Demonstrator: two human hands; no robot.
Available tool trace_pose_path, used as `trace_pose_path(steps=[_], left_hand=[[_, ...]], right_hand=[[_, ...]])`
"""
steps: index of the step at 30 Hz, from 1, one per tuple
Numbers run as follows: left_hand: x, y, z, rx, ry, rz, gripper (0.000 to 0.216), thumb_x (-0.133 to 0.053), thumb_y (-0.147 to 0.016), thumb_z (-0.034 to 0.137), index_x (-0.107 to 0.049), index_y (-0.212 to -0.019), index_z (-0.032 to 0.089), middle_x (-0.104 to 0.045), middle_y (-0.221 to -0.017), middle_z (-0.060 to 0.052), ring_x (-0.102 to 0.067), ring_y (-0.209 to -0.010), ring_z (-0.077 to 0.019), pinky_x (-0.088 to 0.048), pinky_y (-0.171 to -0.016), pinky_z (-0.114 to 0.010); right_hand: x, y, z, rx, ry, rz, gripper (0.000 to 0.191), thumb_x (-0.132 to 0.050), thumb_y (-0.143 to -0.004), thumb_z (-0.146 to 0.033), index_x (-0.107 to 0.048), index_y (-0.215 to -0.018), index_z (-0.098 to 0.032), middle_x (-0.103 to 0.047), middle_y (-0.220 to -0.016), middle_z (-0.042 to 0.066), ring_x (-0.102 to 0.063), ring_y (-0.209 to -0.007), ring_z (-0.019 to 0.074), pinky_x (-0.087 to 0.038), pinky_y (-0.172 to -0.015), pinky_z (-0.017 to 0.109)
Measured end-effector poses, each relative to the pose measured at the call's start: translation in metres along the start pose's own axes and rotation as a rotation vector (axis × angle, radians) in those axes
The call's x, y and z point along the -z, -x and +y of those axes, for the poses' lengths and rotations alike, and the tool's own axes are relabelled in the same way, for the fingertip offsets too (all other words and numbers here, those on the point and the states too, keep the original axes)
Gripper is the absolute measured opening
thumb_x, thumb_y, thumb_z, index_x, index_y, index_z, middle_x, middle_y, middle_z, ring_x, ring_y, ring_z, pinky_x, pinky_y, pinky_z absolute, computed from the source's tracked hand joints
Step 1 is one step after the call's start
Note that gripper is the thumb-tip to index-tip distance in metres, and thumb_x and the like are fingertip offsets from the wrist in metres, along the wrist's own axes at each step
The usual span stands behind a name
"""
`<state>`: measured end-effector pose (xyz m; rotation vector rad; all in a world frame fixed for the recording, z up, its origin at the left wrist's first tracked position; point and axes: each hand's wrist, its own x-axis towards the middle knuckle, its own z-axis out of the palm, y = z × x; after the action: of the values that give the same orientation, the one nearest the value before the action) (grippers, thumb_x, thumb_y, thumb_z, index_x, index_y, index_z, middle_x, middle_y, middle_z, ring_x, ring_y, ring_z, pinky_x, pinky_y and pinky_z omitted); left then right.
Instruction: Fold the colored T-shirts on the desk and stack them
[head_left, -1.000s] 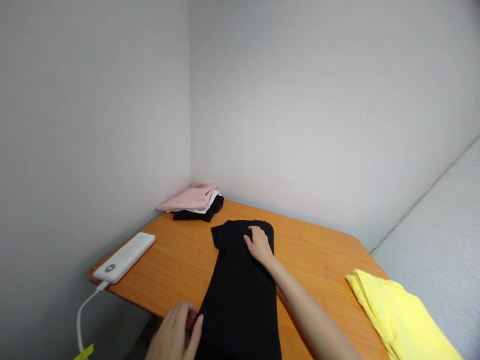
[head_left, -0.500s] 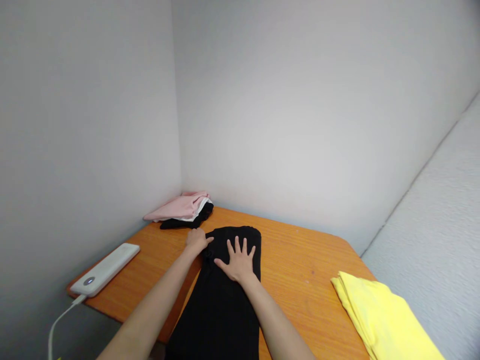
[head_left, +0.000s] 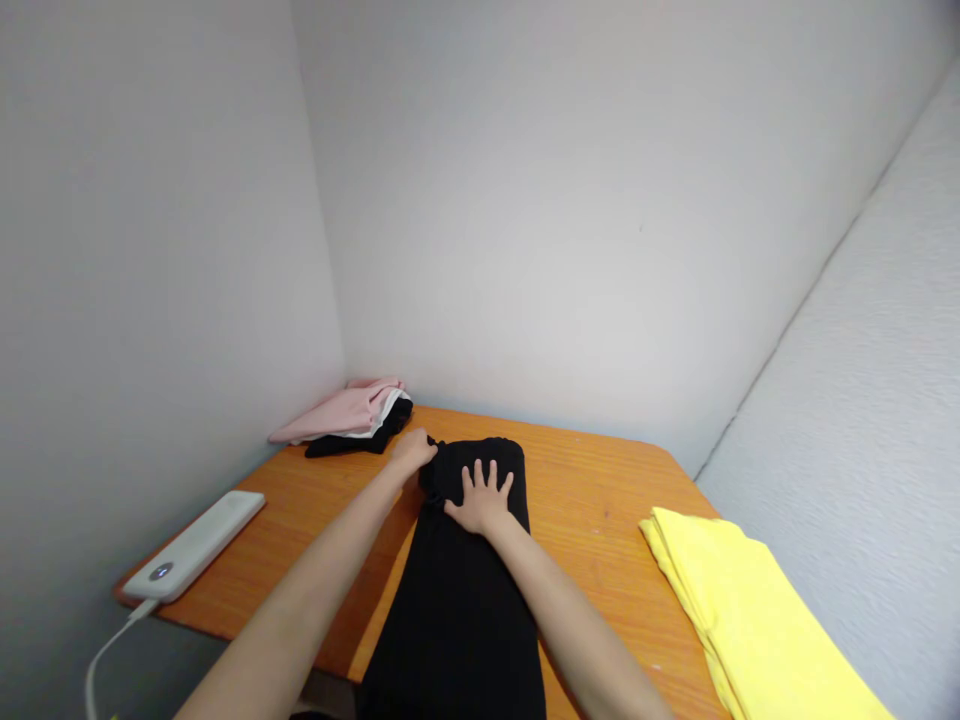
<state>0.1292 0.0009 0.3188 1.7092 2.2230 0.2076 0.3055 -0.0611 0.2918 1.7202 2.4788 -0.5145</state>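
A long black garment [head_left: 457, 610], perhaps trousers, lies lengthwise on the wooden table, its near end running out of the bottom of the view. At its far left corner, the fingers of my left hand [head_left: 412, 452] are closed on the bunched edge of the cloth. My right hand [head_left: 482, 502] rests flat on the upper part, palm down with fingers spread. Small gathers show along the left edge, just below my left hand.
On the wooden table [head_left: 592, 530], a folded pile with a pink cloth [head_left: 341, 412] on top sits at the back left corner. A white power bank [head_left: 199, 545] with a cable lies at the left edge. A folded yellow cloth [head_left: 757, 610] is at the right. Walls stand behind.
My left hand has shifted up and right with the garment's corner in it. My right hand stays flat on the cloth. The whole view has shifted slightly.
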Motion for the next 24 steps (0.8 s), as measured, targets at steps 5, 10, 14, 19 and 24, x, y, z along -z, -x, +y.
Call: trace_pose_path(steps=[5, 10, 14, 19, 24], left_hand=[[-0.007, -0.002, 0.041, -0.159, 0.020, -0.120, 0.035, -0.056, -0.094, 0.043, -0.062, -0.112, 0.014, -0.066, -0.109, -0.008, -0.065, -0.094, -0.0190, -0.054, -0.084, -0.040], [-0.042, 0.036, 0.051, -0.441, -0.021, -0.192, 0.047, -0.043, -0.096, 0.052, -0.064, -0.117, 0.015, -0.063, -0.126, -0.013, -0.059, -0.117, -0.0235, -0.045, -0.101, -0.041], [-0.071, 0.061, 0.039, -0.566, -0.084, -0.126, 0.068, -0.038, -0.093, 0.060, -0.044, -0.144, 0.017, -0.025, -0.158, -0.014, -0.019, -0.148, -0.0296, -0.018, -0.118, -0.048], [-0.088, 0.048, 0.045, -0.580, -0.087, -0.038, 0.071, -0.030, -0.094, 0.062, -0.038, -0.148, 0.016, -0.020, -0.160, -0.014, -0.015, -0.149, -0.0292, -0.013, -0.119, -0.050], [-0.092, 0.033, 0.057, -0.572, -0.019, 0.017, 0.064, -0.034, -0.095, 0.055, -0.044, -0.144, 0.015, -0.026, -0.158, -0.015, -0.020, -0.147, -0.0299, -0.014, -0.119, -0.050]], right_hand=[[-0.011, 0.047, -0.050, -0.013, -0.014, -0.002, 0.071, -0.036, -0.095, -0.050, -0.033, -0.150, -0.007, -0.013, -0.158, 0.018, -0.004, -0.146, 0.0390, -0.001, -0.114, 0.063], [-0.018, 0.117, -0.048, 0.231, -0.121, 0.046, 0.084, -0.036, -0.093, -0.066, -0.029, -0.151, -0.005, -0.014, -0.157, 0.021, -0.001, -0.146, 0.0363, -0.007, -0.116, 0.061], [-0.042, 0.149, -0.021, 0.500, -0.161, 0.045, 0.067, -0.037, -0.098, -0.055, -0.028, -0.153, -0.017, -0.010, -0.157, 0.015, -0.007, -0.145, 0.0376, -0.017, -0.114, 0.064], [-0.045, 0.169, 0.005, 0.597, -0.137, 0.104, 0.053, -0.037, -0.102, -0.039, -0.028, -0.153, -0.026, -0.015, -0.157, 0.008, -0.015, -0.144, 0.0351, -0.026, -0.114, 0.060], [-0.008, 0.199, 0.009, 0.561, -0.214, 0.010, 0.081, -0.052, -0.091, -0.059, -0.018, -0.155, -0.022, -0.003, -0.159, 0.011, -0.002, -0.146, 0.0345, -0.012, -0.118, 0.059]])
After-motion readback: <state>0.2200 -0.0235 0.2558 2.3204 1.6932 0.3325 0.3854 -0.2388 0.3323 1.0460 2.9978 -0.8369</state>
